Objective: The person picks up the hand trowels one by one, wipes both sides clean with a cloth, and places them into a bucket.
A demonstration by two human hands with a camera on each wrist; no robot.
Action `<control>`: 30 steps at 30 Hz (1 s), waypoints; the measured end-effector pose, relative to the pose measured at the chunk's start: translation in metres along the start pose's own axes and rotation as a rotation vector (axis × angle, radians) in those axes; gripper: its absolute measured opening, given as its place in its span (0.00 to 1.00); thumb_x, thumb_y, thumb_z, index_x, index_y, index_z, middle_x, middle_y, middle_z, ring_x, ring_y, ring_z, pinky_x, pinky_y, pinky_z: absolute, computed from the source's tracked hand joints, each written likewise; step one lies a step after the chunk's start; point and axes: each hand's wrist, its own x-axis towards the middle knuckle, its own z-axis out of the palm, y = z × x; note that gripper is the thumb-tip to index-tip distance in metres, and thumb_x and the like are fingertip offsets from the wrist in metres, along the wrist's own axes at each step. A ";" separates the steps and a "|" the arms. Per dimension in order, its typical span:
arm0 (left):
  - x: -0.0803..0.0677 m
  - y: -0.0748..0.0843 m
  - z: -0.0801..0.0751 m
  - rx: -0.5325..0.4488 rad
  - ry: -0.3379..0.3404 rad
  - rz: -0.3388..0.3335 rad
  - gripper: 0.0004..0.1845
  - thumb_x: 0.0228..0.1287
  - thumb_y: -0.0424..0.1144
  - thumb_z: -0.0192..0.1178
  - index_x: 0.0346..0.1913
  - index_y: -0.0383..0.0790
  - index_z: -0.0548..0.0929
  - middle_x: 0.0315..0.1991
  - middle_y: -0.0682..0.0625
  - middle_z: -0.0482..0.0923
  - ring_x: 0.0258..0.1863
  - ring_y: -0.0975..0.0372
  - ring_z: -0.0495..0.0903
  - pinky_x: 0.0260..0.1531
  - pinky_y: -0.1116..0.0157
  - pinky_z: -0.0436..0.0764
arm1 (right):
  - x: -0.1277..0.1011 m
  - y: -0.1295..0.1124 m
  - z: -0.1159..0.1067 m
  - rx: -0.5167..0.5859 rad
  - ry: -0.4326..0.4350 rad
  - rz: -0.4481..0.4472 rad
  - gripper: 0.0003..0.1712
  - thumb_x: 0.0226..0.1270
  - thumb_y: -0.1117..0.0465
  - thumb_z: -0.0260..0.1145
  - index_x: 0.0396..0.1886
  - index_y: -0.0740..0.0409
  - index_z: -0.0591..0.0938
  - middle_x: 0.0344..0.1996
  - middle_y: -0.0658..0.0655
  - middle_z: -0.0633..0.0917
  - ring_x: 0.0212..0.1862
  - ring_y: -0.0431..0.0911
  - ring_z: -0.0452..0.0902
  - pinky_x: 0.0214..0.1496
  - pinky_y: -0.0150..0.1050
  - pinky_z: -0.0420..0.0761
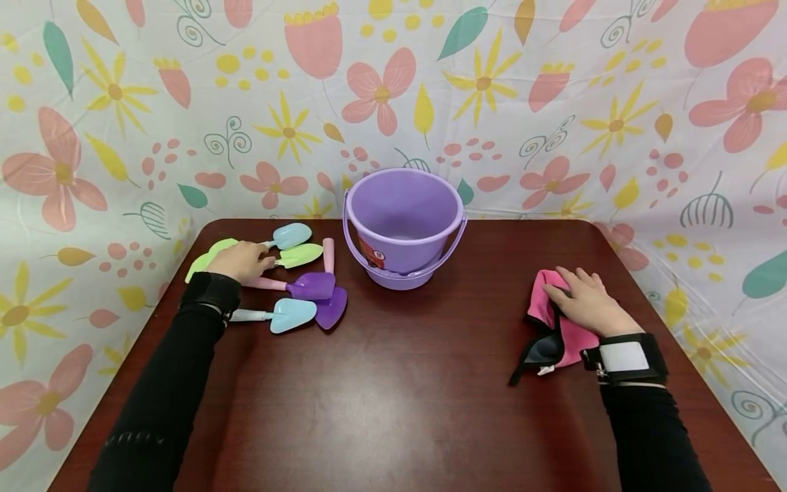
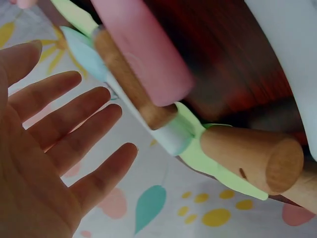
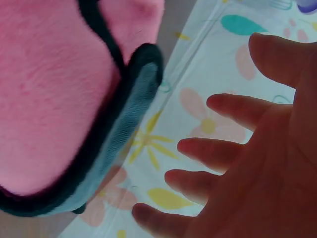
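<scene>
My left hand [image 1: 236,261] is over a cluster of small garden trowels at the table's left; the left wrist view shows its fingers spread and holding nothing. Around it lie a green trowel [image 1: 300,255], a light blue trowel [image 1: 292,236], a purple trowel [image 1: 313,286] with a pink handle, a second purple trowel [image 1: 332,309] and a nearer light blue trowel [image 1: 292,315]. A pink handle [image 2: 143,54] and a wooden handle [image 2: 252,156] show close by. My right hand [image 1: 587,304], fingers extended, hovers at a crumpled pink cloth [image 1: 544,290] with dark edging; contact is unclear.
A purple bucket [image 1: 402,253] with its handle down stands at the table's back middle. Behind the brown table [image 1: 393,396] hangs a flower-patterned curtain [image 1: 381,89]. Light green pieces [image 1: 209,256] lie at the far left beside my left hand.
</scene>
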 end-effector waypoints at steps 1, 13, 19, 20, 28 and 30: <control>0.001 -0.001 0.001 0.005 0.002 -0.003 0.19 0.73 0.44 0.53 0.56 0.32 0.78 0.47 0.35 0.80 0.46 0.43 0.79 0.43 0.44 0.74 | 0.000 0.002 0.001 0.001 0.000 -0.008 0.43 0.77 0.42 0.46 0.72 0.74 0.53 0.66 0.87 0.48 0.66 0.83 0.35 0.60 0.76 0.45; 0.016 -0.015 0.015 0.038 0.008 -0.039 0.16 0.70 0.44 0.58 0.47 0.33 0.83 0.34 0.40 0.81 0.36 0.46 0.79 0.35 0.47 0.75 | 0.006 0.022 0.012 -0.008 -0.064 0.021 0.51 0.71 0.37 0.54 0.73 0.74 0.51 0.66 0.87 0.47 0.66 0.79 0.46 0.60 0.74 0.52; 0.019 -0.021 0.023 0.007 -0.009 -0.057 0.13 0.72 0.44 0.57 0.34 0.38 0.82 0.23 0.46 0.76 0.27 0.51 0.75 0.30 0.51 0.71 | 0.010 0.026 0.020 -0.039 -0.056 -0.035 0.46 0.67 0.43 0.63 0.68 0.73 0.58 0.59 0.83 0.61 0.58 0.74 0.62 0.58 0.70 0.61; 0.019 -0.021 0.024 0.005 -0.012 -0.057 0.13 0.72 0.44 0.57 0.33 0.39 0.82 0.22 0.47 0.75 0.26 0.51 0.75 0.30 0.52 0.71 | 0.010 0.027 0.022 -0.046 -0.054 -0.039 0.46 0.66 0.44 0.64 0.67 0.73 0.59 0.58 0.83 0.63 0.58 0.73 0.63 0.59 0.70 0.62; 0.024 -0.021 0.024 0.030 -0.007 -0.050 0.10 0.69 0.42 0.59 0.33 0.39 0.82 0.28 0.44 0.79 0.29 0.49 0.77 0.32 0.49 0.74 | 0.007 0.031 0.029 -0.068 -0.094 0.061 0.56 0.59 0.41 0.70 0.73 0.68 0.53 0.63 0.83 0.59 0.60 0.79 0.56 0.52 0.78 0.59; 0.025 -0.020 0.023 0.033 -0.015 -0.055 0.09 0.68 0.41 0.60 0.33 0.39 0.82 0.31 0.42 0.80 0.31 0.48 0.78 0.33 0.49 0.75 | 0.007 0.031 0.030 -0.061 -0.104 0.099 0.57 0.57 0.39 0.70 0.74 0.64 0.52 0.64 0.82 0.58 0.60 0.80 0.54 0.47 0.81 0.58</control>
